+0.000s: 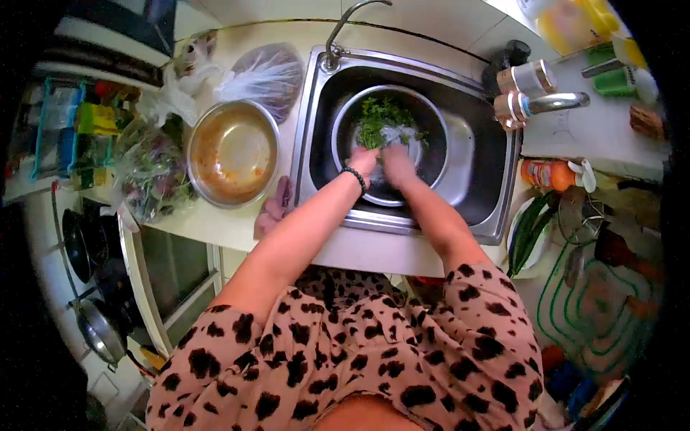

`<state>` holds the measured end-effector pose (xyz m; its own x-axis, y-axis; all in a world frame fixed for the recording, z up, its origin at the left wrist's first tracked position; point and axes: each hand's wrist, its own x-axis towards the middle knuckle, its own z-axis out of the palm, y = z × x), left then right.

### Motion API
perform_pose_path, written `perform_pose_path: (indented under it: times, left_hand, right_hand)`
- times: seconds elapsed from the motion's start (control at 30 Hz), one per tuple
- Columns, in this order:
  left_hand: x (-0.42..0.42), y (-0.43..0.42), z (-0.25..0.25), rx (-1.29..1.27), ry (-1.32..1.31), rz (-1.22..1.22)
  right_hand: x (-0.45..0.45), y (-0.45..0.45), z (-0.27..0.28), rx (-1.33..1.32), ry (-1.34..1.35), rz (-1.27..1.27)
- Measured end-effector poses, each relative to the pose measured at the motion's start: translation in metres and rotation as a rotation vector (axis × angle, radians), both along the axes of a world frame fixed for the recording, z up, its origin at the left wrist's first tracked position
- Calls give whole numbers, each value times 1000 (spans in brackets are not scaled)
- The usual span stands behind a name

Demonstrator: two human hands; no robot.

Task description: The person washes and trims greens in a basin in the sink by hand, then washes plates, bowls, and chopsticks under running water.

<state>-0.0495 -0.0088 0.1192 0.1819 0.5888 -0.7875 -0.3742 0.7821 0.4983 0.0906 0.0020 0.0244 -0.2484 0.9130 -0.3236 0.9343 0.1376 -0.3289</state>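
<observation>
A round metal basin [339, 123] sits inside the sink [460, 136], with a bunch of leafy green herbs [374, 118] in it. My left hand [364, 161], a dark beaded bracelet on its wrist, is closed around the stem end of the bunch. Close beside it on the right, my right hand [397, 164] is over the basin, smeared by motion, so its fingers cannot be made out. Some small green sprigs lie apart from the bunch on the basin's right side.
Left of the sink stands a stained metal bowl [237, 154], with plastic bags [262, 79] of produce around it. A faucet [334, 43] rises behind the sink. Long dark green vegetables [530, 231] lie on a plate at the right. A cloth [274, 208] hangs over the counter edge.
</observation>
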Motion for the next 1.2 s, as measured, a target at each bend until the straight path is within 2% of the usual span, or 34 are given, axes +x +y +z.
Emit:
perform_pose_path:
  times: [0.03, 0.07, 0.13, 0.2, 0.27, 0.33, 0.37, 0.4, 0.47, 0.5, 0.53, 0.6, 0.63, 0.67, 0.73, 0.77, 0.8, 0.87, 0.93, 0.97, 1.0, 1.03, 1.07, 1.13, 1.17, 1.2]
  left_hand:
    - [4, 2, -4, -39, -6, 63]
    - [9, 7, -5, -75, -9, 124]
    - [14, 6, -4, -155, -7, 229]
    - [19, 16, -17, -233, -2, 274]
    - [23, 19, -45, -340, 9, 266]
    - [22, 20, -50, -419, 87, 102]
    - [22, 23, -47, -418, 76, 31]
    - [26, 23, -59, -424, 74, 21]
    - [39, 27, -108, -328, -195, 245]
    - [31, 33, -116, -440, -349, 249]
    - [27, 38, -124, -447, -354, 246]
    - [22, 53, -124, -503, -64, 356]
    - [20, 56, -125, -442, -53, 234]
    - [21, 57, -104, -447, -53, 235]
    - [22, 69, -32, -224, 29, 159]
    - [18, 63, -22, -229, 32, 162]
    - [16, 62, -15, -149, -16, 161]
    - [11, 61, -15, -54, -59, 157]
    - [3, 44, -48, -181, -255, 140]
    - [1, 38, -74, -142, -232, 145]
    - [-2, 38, -67, -102, -208, 151]
    - [-6, 31, -61, -178, -182, 171]
    - [-10, 28, -17, -263, -158, 198]
    - [-12, 28, 12, -335, -66, 182]
    - [-12, 26, -8, -378, -7, 171]
    - [-10, 29, -20, -408, 48, 159]
  right_hand:
    - [16, 8, 1, 185, -92, -4]
    - [24, 22, 26, 374, -182, -8]
    - [9, 18, 46, 280, -174, -59]
    - [-13, 21, 76, -231, -47, 227]
    - [-7, 41, 73, -241, -140, 221]
    - [2, 56, 47, -93, -74, -360]
    - [-12, 41, 50, -8, -146, -230]
    - [-21, 33, 55, -127, -36, -89]
    - [-26, 10, 65, -271, -31, 93]
    - [-26, 7, 85, -272, -39, 89]
    - [-24, 5, 108, -293, -2, 125]
    - [-16, 2, 172, -328, 47, 160]
    - [-2, 0, 195, -343, 58, 158]
    - [15, 0, 198, -380, -26, 71]
    - [46, 9, 208, -235, 148, -167]
    - [53, 11, 198, -49, 288, -264]
    - [54, 20, 184, 96, 289, -317]
    - [40, 35, 127, 180, 215, -563]
    - [10, 32, 57, -104, -32, -526]
    - [-5, 24, 45, -99, 13, -154]
    - [-15, 23, 41, -83, 57, 220]
    - [-14, 27, 39, 189, -19, 458]
    - [-9, 37, 40, 184, -15, 456]
    - [-2, 62, 42, -60, -97, -371]
    - [-13, 43, 36, 87, -168, -276]
    - [-24, 24, 24, 168, -302, 59]
